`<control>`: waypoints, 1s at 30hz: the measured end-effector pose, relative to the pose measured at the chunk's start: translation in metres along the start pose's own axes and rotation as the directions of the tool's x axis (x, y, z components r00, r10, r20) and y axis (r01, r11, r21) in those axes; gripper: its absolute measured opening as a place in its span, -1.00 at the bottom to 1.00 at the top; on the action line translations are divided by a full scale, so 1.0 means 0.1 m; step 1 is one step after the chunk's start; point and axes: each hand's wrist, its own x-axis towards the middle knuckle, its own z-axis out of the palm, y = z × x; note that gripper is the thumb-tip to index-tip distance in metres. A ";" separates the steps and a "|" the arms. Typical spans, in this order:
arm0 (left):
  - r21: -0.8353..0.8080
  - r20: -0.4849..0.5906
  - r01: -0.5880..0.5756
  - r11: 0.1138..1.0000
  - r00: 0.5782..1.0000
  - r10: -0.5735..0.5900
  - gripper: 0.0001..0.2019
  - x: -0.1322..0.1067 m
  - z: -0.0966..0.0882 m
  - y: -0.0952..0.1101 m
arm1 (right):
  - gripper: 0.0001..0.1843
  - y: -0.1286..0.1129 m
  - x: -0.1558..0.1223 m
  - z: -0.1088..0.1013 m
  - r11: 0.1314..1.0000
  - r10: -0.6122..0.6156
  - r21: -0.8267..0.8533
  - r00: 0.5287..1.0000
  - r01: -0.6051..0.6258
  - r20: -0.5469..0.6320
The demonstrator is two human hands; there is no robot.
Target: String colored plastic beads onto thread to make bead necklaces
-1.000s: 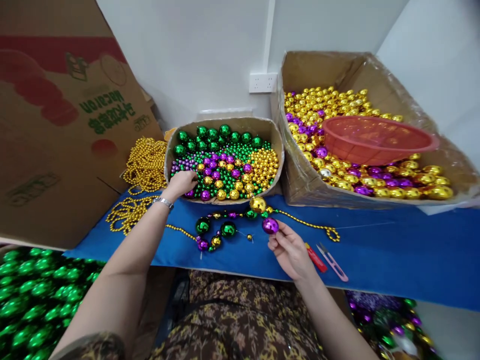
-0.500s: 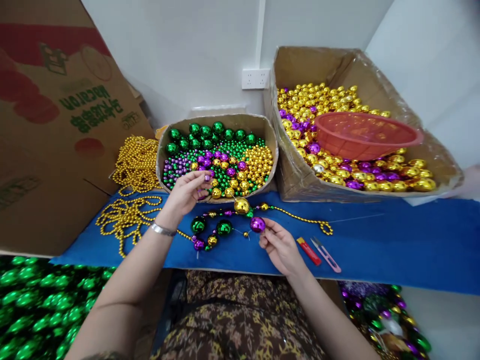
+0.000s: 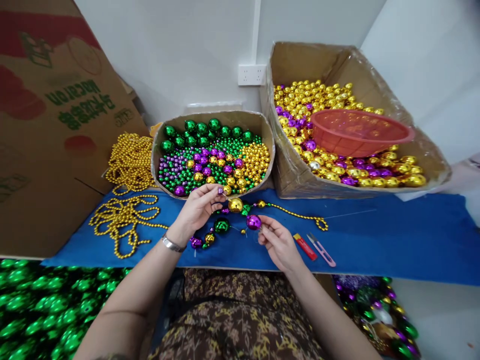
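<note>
My left hand [image 3: 202,210] pinches a small purple bead [image 3: 220,191] close to a thin line's tip, just above a large gold bead [image 3: 235,204]. Lower and to the right, my right hand [image 3: 276,242] has its fingertips closed at the side of a large purple bead [image 3: 253,222]. Between the hands, small green beads sit beside the gold one. A strand of gold, purple and green beads lies on the blue cloth, with a large green bead [image 3: 221,225] near my left wrist. A gold bead chain [image 3: 292,212] runs off to the right, ending in a loop.
Behind the hands stands a cardboard box [image 3: 154,165] of sorted beads. A bigger box [image 3: 296,186] at right holds gold and purple beads and a red basket [image 3: 360,137]. Pink snips [image 3: 321,250] and a red lighter [image 3: 305,247] lie right. Gold chains [image 3: 129,162] are heaped left.
My left hand has moved from the bead box's front rim right and down toward the large gold bead, carrying the small purple bead. My right hand has stayed nearly in place.
</note>
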 end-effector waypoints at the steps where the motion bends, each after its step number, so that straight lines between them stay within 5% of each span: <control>1: 0.017 -0.008 -0.006 1.000 1.000 0.006 -0.79 -0.01 0.00 0.00 | -0.59 0.00 0.00 0.00 1.000 -0.008 -0.014 1.000 0.008 0.002; 7: 0.275 -0.006 -0.161 0.948 0.986 0.169 -0.76 -0.05 0.05 -0.08 | -0.63 0.14 0.01 -0.07 0.961 -0.146 -0.239 0.989 0.139 -0.011; 13: 0.463 0.101 -0.178 0.868 0.984 0.148 -0.78 -0.06 0.11 -0.50 | -0.65 0.43 0.09 -0.35 0.909 -0.054 -0.415 0.998 0.034 -0.039; 16: 0.555 0.130 -0.236 0.798 0.972 0.198 -0.81 -0.06 0.17 -0.63 | -0.72 0.35 0.09 -0.50 0.798 -0.062 -0.602 0.998 0.029 -0.034; 21: 0.615 0.293 -0.431 0.660 0.903 0.315 -0.84 -0.02 0.42 -0.41 | -0.67 -0.11 0.06 -0.38 0.531 -0.268 -0.812 0.957 0.242 0.110; 25: 0.541 0.336 -0.501 0.675 0.865 0.373 -0.86 0.01 0.71 -0.06 | -0.70 -0.35 0.12 -0.13 0.377 -0.400 -0.814 0.870 0.442 0.287; 30: 0.450 0.315 -0.527 0.721 0.849 0.424 -0.85 0.03 0.81 0.05 | -0.76 -0.41 0.20 -0.09 0.409 -0.406 -0.797 0.871 0.445 0.278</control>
